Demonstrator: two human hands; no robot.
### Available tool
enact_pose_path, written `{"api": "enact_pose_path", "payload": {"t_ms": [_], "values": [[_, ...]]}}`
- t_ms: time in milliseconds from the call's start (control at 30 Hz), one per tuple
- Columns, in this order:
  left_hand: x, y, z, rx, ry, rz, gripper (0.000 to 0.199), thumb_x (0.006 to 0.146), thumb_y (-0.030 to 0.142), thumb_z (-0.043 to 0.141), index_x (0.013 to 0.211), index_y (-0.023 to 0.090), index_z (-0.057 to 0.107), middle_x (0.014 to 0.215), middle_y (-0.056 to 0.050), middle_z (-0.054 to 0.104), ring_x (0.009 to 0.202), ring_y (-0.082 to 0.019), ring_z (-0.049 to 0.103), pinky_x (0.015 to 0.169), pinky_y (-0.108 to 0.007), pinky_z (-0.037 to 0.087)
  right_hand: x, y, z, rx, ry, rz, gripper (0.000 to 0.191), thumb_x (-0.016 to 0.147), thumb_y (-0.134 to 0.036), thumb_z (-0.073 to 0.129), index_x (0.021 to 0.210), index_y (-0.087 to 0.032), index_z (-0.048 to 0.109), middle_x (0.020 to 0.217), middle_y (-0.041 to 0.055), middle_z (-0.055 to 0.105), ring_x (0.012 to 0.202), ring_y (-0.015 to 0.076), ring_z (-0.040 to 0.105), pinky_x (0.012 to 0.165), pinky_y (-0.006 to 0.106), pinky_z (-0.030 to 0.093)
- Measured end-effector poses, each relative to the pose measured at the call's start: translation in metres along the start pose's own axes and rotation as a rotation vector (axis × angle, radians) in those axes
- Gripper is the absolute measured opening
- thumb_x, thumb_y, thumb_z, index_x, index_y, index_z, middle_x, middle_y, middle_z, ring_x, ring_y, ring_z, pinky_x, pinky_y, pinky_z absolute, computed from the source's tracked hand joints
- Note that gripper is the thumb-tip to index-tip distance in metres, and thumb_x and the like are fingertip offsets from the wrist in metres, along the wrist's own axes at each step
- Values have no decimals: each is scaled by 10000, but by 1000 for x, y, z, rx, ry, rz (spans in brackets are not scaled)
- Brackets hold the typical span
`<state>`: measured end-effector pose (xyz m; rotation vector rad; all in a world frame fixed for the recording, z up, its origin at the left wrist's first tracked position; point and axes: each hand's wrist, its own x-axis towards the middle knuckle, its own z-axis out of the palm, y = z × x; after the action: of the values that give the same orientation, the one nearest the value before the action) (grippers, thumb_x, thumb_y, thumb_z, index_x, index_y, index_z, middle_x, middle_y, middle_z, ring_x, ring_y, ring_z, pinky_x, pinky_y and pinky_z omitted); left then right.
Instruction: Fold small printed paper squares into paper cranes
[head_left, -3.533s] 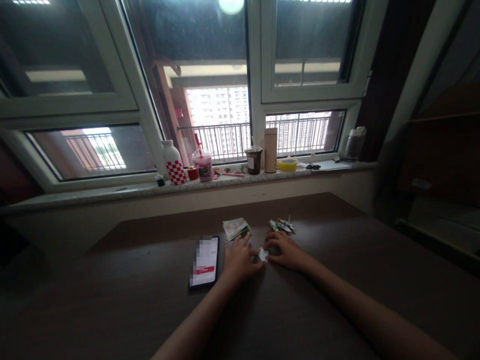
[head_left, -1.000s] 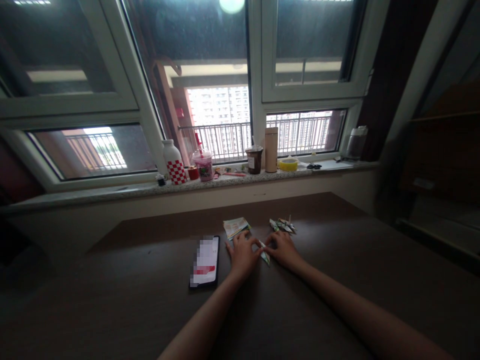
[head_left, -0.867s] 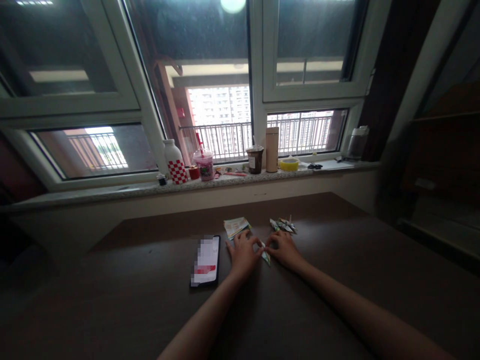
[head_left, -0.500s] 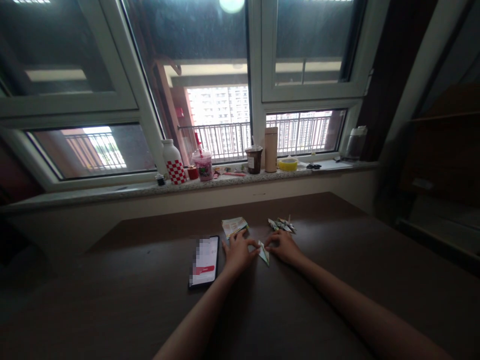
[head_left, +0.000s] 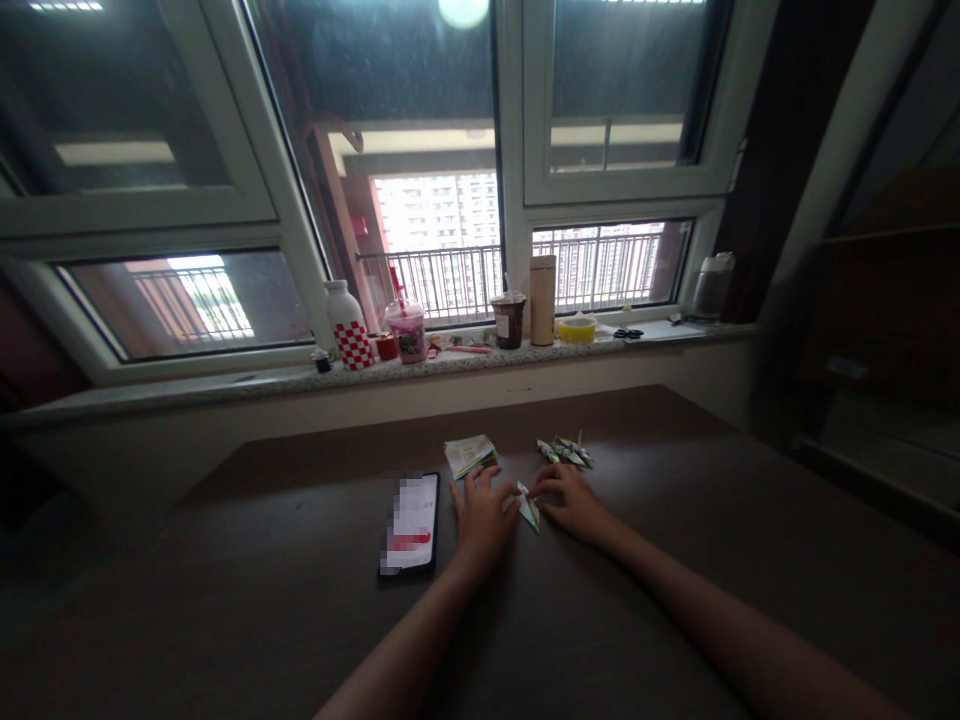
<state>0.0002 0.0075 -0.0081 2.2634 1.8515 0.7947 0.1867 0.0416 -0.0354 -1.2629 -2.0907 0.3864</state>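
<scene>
We've got two hands low over the brown table (head_left: 262,620), small folded paper (head_left: 529,509) between them: left hand (head_left: 484,512) spread fairly wide with fingertips at its left edge, right hand (head_left: 571,502) bunched narrower at its right, can't tell if either is gripping; phone (head_left: 412,525) lies just left of the left hand. Past the fingers we see a paper stack (head_left: 466,454) on the left, a pile of folded pieces (head_left: 568,453) on the right. Farther back, on the windowsill (head_left: 450,363), we have checkered bottle (head_left: 349,330), pink cup (head_left: 409,332), dark cup (head_left: 510,322), tan flask (head_left: 541,300), yellow tape (head_left: 576,332).
</scene>
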Motion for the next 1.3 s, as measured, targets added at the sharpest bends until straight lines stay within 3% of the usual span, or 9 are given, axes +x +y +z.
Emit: {"api": "enact_pose_path", "payload": {"t_ms": [133,333,567,800,1300], "values": [[-2,2,-2,-13,8,7,126,844,350,633,890,341,749,1344,-10,566,1341,-304,363,1127,-690,74,-2,-2,-3,-24,-14,-69,275,739,-105,669,944,-261,766,1090,74,626,1127,257,513,1027,435,391],[-4,3,-3,-5,-27,-27,225,811,463,654,986,364,754,1393,-33,529,1353,-315,348,1138,-673,45,0,-2,-2,-29,10,-90,66,777,-242,728,834,-225,755,1028,82,637,1107,266,519,985,440,417],[-2,3,-6,1,-19,-42,164,839,306,642,938,361,760,1373,-34,543,1336,-303,386,1121,-706,72,-3,-13,-10,-46,-12,-197,28,807,-233,706,811,-230,734,1037,55,655,1096,237,526,1000,406,397],[2,-3,-7,0,-71,-34,139,801,413,690,903,361,768,1407,-27,518,1349,-317,372,1111,-717,54,-1,-14,-9,-71,-44,-196,125,832,-188,650,893,-238,747,945,46,697,1037,235,561,953,393,406],[7,-8,-3,4,-57,-25,100,801,418,702,856,366,768,1387,-18,538,1341,-303,389,1094,-737,78,-1,-13,-4,-142,43,-232,53,822,-227,691,833,-246,739,894,34,688,1041,241,557,972,430,371]]}}
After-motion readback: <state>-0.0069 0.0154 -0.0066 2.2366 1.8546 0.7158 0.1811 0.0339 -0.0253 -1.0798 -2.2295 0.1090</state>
